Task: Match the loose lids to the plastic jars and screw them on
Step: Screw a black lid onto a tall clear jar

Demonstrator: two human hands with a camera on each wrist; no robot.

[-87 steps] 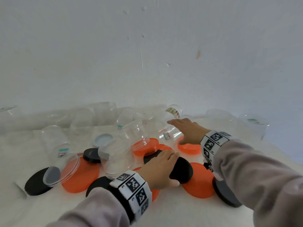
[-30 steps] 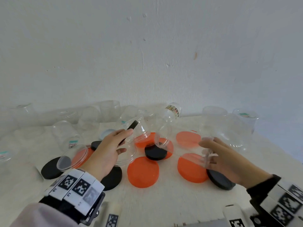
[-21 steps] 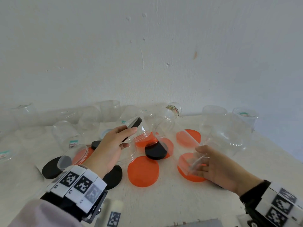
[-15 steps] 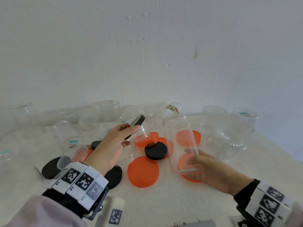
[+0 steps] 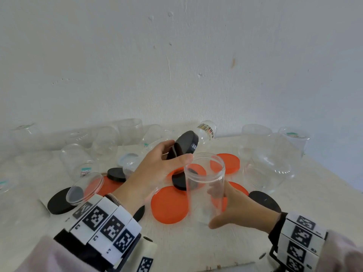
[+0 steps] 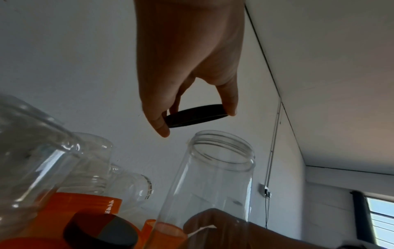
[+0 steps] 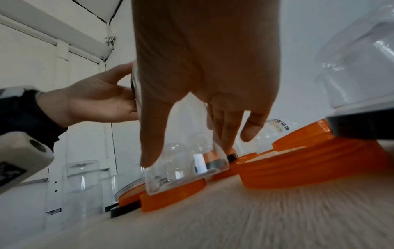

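white table [image 5: 196,246]; left hand [image 5: 151,173] pinches black lid [image 5: 185,144]

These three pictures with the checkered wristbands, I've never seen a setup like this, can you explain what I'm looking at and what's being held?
No machine here: a person wears three cameras. The head view looks down on both hands; each wrist view looks along one hand. The checkered bands are printed markers strapped on the wrists. The left hand pinches a black lid above the open mouth of a tall clear jar, which the right hand holds upright near its base. On the white table lie orange lids, more black lids and many empty clear jars, some of them tipped over.
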